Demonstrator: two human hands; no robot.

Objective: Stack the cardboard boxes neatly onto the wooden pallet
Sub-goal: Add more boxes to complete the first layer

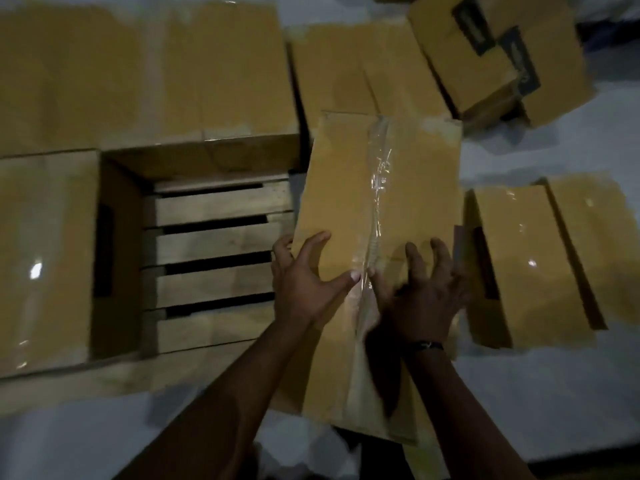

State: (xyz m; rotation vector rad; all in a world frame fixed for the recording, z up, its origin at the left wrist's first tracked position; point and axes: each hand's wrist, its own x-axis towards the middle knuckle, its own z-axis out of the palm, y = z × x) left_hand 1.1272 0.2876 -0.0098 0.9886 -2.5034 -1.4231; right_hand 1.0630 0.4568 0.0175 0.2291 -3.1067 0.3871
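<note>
The taped cardboard box lies just right of the wooden pallet, its near end under both hands. The left hand rests with fingers spread on the top face at the left edge; the right hand rests spread beside the tape seam. Neither grip is closed on the box; both are open and flat on it.

Handling judgement: the box looks rigid and sealed, with the flaps held by clear tape. The tape is glossy and probably slippery, so avoid it. Weight cannot be told. Take hold at the two long side edges or under the bottom corners, not on the top face.

An open bay of bare slats sits between the stacked boxes on the pallet. Loose boxes lie on the floor to the right.
</note>
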